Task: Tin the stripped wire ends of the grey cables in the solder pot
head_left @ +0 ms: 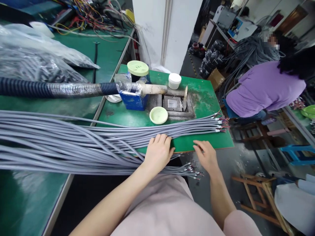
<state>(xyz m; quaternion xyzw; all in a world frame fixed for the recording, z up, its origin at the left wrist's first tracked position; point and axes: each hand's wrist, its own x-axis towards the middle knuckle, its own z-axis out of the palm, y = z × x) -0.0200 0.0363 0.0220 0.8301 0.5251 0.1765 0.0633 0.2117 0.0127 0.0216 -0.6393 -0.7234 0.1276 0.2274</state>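
A large bundle of grey cables (98, 134) lies across the green tables, its stripped ends (221, 123) with thin coloured wires near the right edge. My left hand (158, 150) rests on the cables with its fingers curled over them near the table's front edge. A lower group of cable ends (190, 170) hangs past that edge, under my left forearm. To the right, my right hand (204, 153) is held at the table's edge, empty, with thumb and fingers apart and touching no cable.
Behind the cables stand a pale green dish (158, 115), a soldering pot (173, 104), a white jar (174, 81) and a blue box (134, 100) with a ribbed hose (81, 90). A person in purple (265, 85) sits at the right. Wooden stool (261, 196) at lower right.
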